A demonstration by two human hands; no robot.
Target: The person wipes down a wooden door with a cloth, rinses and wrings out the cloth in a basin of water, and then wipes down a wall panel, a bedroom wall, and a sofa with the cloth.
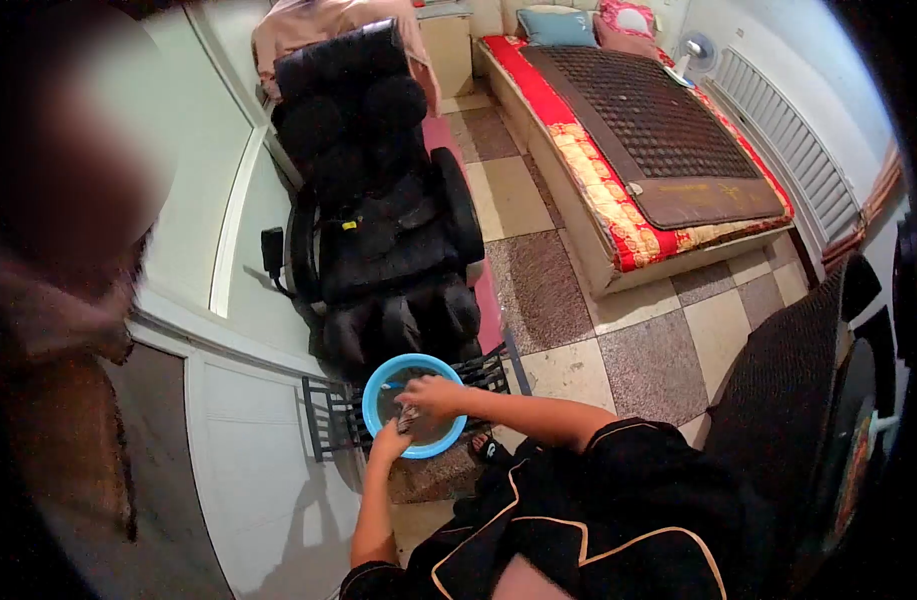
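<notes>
Our left hand (388, 441) is partly closed, its fingers pinching the lower end of a wet-looking, dark patterned cloth (406, 418); our right hand (434, 396) curls over the upper end, though we cannot tell how tightly. The cloth is bunched between them, inside the light-blue basin (369, 405). We would do best working low within the rim, turning the hands against each other, so drips fall into the murky water (430, 431) rather than onto the floor.

Far left, another person (63, 310) shows only as a blur, beside the pale door panels (228, 420). The basin sits on a black slatted rack (323, 415), whose bars leave little room around it. Just beyond, the black massage chair (383, 240) hems us in, so splashes could wet its footrest. Our sandalled foot (489, 450) is close to the rack; the bed (603, 160) with its brown mat (668, 130) stands well apart.
</notes>
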